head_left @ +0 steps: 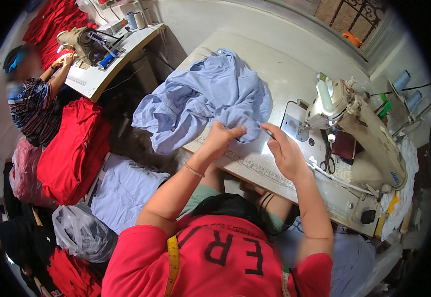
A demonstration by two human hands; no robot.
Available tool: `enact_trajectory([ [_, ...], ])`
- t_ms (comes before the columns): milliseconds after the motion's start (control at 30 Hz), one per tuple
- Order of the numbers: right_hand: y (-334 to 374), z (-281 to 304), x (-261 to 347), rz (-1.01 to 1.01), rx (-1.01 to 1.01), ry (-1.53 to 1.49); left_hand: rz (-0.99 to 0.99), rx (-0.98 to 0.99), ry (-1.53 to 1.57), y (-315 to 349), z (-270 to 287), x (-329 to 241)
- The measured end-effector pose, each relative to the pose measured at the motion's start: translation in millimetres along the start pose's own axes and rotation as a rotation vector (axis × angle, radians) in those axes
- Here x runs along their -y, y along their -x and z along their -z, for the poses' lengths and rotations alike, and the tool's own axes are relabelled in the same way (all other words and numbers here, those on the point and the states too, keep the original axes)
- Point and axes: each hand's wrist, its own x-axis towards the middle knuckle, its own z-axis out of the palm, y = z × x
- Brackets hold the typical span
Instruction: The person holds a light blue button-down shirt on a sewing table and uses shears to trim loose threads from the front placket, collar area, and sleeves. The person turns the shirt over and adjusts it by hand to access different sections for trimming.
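A light blue cloth garment point(215, 94) lies bunched on the sewing table point(235, 42), part of it hanging over the table's left edge. My left hand point(223, 138) pinches its near edge between thumb and fingers. Just right of the cloth, my right hand point(286, 153) is closed with thumb and forefinger together. A small, slim, dark thing point(267, 131) shows at those fingertips, too small to name.
A sewing machine point(344, 111) stands right of my hands, with black scissors point(328, 161) beside it. At far left a person point(34, 99) works at another sewing machine point(79, 42). Red cloth point(74, 153) and a plastic bag point(82, 232) are piled at lower left.
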Motion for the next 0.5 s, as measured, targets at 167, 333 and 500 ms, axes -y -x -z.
enact_trajectory([
  [167, -12, -4, -25, -0.202, 0.036, -0.042, 0.027, -0.015, -0.029, -7, 8, -1],
  [333, -10, -8, -27, -0.045, -0.099, 0.126, 0.039, -0.031, -0.054, -1, -2, -7],
  [500, 0, -10, -24, 0.065, -0.138, 0.329, 0.037, -0.054, -0.104, -1, -2, 0],
])
